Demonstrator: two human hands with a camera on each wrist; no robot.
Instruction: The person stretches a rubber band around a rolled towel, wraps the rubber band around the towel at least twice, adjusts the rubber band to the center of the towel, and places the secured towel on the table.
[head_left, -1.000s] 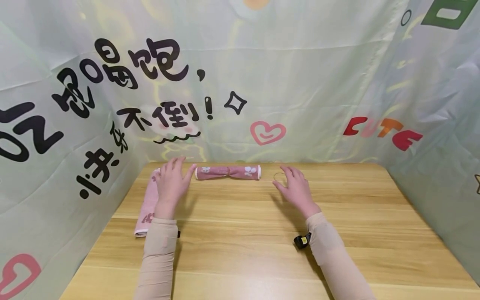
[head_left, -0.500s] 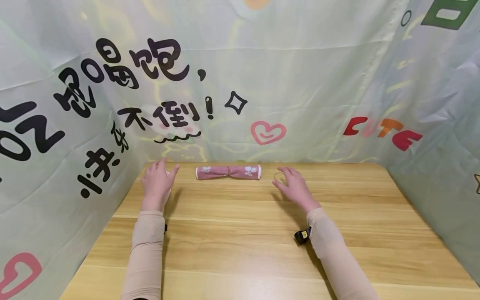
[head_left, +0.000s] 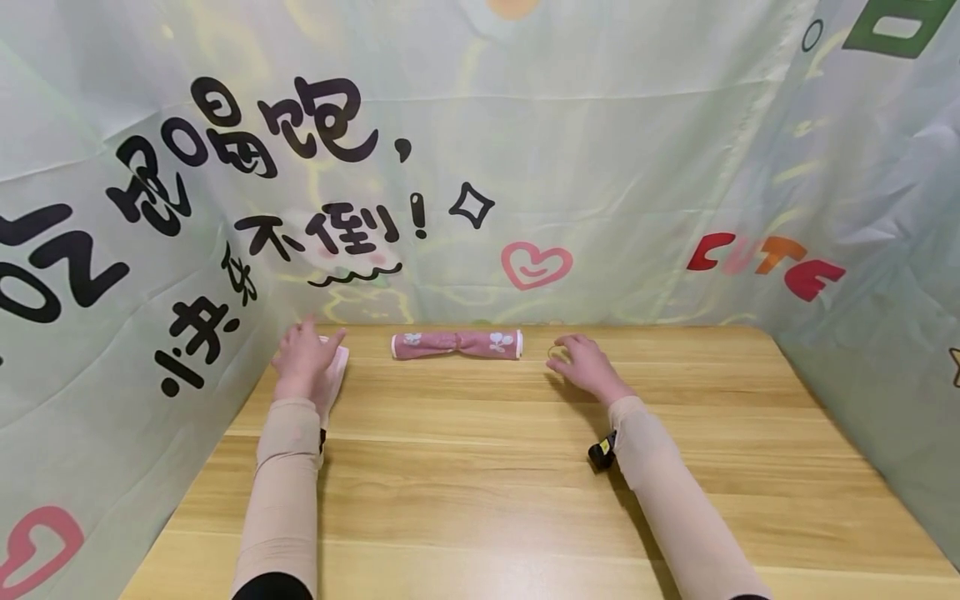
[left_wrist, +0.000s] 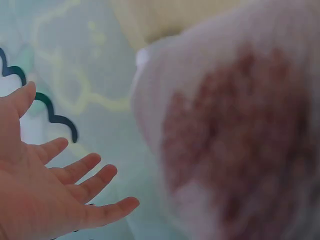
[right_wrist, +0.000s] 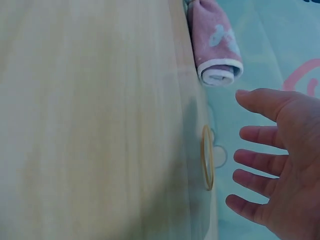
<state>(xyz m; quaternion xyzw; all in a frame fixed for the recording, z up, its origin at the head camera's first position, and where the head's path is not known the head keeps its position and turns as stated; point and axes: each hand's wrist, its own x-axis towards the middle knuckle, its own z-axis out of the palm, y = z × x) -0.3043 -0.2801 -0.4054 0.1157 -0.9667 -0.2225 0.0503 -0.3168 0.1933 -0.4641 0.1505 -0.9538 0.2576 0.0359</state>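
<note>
My left hand [head_left: 306, 358] is over a pink towel [head_left: 337, 371] at the table's back left corner; hand and forearm cover much of the towel. In the left wrist view its fingers are spread, and the towel [left_wrist: 240, 125], blurred and close, shows a brownish-red pattern. My right hand [head_left: 588, 367] is at the back, right of centre, with loosely extended fingers and nothing in them. Beside it lies a thin yellowish rubber band [right_wrist: 203, 157]. Between the hands, a rolled pink towel [head_left: 491, 344] with white edging and pale flower shapes is drawn in at its middle.
The wooden table [head_left: 480, 483] runs back to a pale printed curtain [head_left: 630, 183], which also hangs along both sides. Black lettering and a pink heart [head_left: 536, 267] are printed on it. A black wrist camera [head_left: 602, 452] sits under the right forearm.
My left hand has moved left, and the towel near it now shows on the hand's right side instead of its left. My right hand has barely shifted; the rolled towel stays put.
</note>
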